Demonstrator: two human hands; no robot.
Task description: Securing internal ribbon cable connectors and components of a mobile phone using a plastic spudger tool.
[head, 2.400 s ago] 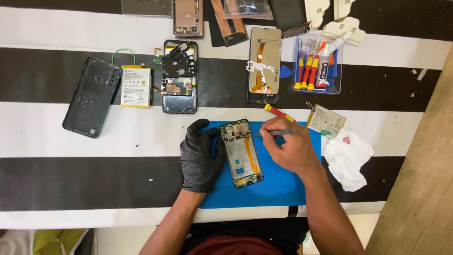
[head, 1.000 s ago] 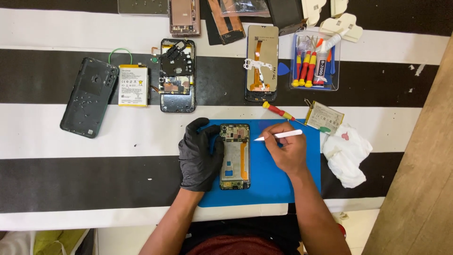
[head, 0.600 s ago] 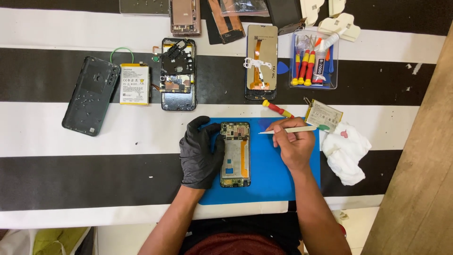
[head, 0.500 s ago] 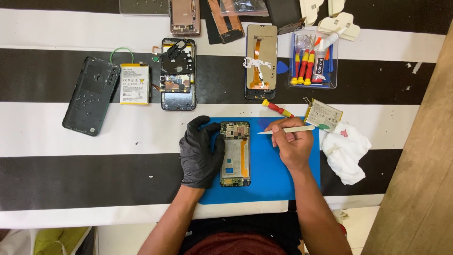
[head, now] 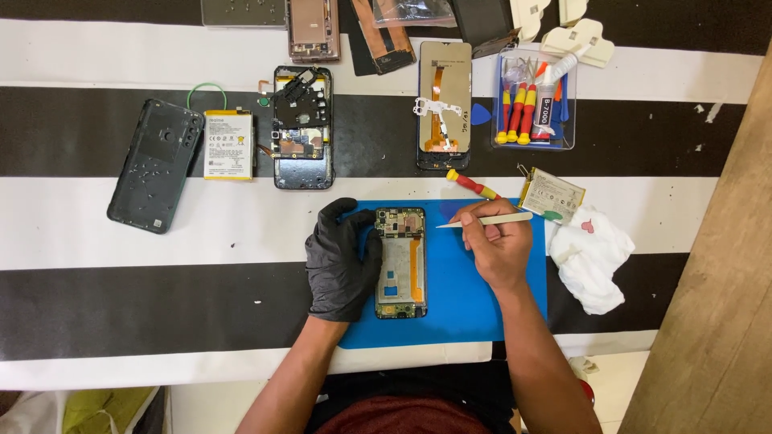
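An opened phone (head: 401,262) with its circuit board exposed lies upright on a blue mat (head: 474,297). My left hand (head: 341,261), in a black glove, rests on the mat and presses against the phone's left edge. My right hand (head: 497,245) is bare and grips a thin white pry tool (head: 484,219), held level with its tip pointing left, just right of the phone's top and apart from it.
A red-and-yellow screwdriver (head: 473,185) and a battery (head: 552,195) lie at the mat's top right, a white cloth (head: 592,257) to its right. Behind: a dark back cover (head: 156,164), white battery (head: 228,145), two opened phones (head: 301,128) (head: 443,104), a clear tool tray (head: 534,100).
My right hand put down the red-and-yellow screwdriver and took up the white pry tool. It has since drifted slightly right of the phone. My gloved left hand stayed on the phone's edge.
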